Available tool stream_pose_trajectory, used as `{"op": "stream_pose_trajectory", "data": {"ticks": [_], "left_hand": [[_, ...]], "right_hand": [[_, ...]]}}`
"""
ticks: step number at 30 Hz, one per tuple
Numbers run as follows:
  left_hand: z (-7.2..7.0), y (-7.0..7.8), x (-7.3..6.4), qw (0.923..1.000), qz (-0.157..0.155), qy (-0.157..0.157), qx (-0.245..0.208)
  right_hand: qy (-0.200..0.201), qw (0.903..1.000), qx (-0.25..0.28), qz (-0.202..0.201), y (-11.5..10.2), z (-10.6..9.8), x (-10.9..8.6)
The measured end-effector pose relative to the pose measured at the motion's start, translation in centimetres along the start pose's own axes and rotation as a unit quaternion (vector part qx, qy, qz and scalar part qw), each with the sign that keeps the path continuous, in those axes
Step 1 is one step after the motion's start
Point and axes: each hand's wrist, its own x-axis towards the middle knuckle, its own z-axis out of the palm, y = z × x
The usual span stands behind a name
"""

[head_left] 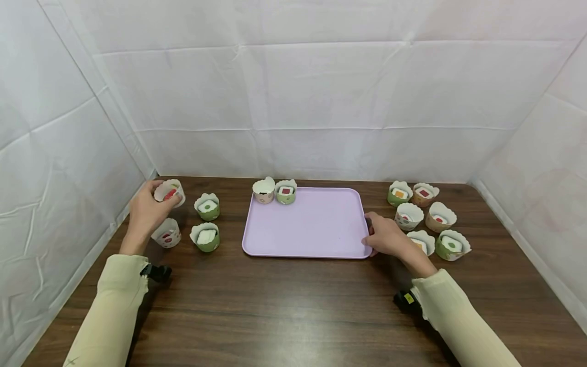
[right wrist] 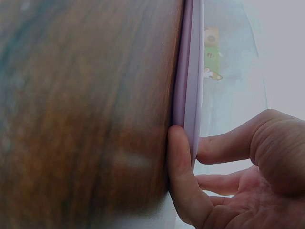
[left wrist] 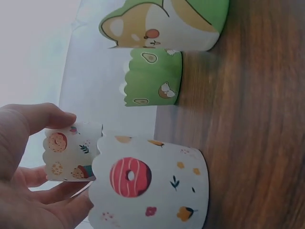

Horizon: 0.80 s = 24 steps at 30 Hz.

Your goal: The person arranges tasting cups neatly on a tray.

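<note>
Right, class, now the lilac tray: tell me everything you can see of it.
The lilac tray is a rectangle with rounded corners and a low raised rim; it looks like smooth, hard plastic. It lies flat on the brown table, its long sides running left to right. A pinkish cup and a green cup stand at its far left corner; the rest is bare. The right hand pinches its right edge, near the front corner.
</note>
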Motion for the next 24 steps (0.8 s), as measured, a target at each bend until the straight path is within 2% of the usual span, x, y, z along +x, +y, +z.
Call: {"op": "stream_pose_trajectory", "data": {"ticks": [8, 16, 24], "left_hand": [[0.3, 0.4, -0.1, 0.9995, 0.027, 0.009, -0.011], [0.3, 1.0, -0.2, 0.9994, 0.032, 0.004, -0.010], [0.2, 2.3, -0.6, 0.9991, 0.042, -0.007, -0.005]], "right_hand": [[-0.001, 1.0000, 0.006, -0.001, 0.2, 0.1, 0.1], [-0.002, 1.0000, 0.004, -0.001, 0.2, 0.1, 0.1], [-0.004, 1.0000, 0.005, 0.003, 0.2, 0.0, 0.2]]}}
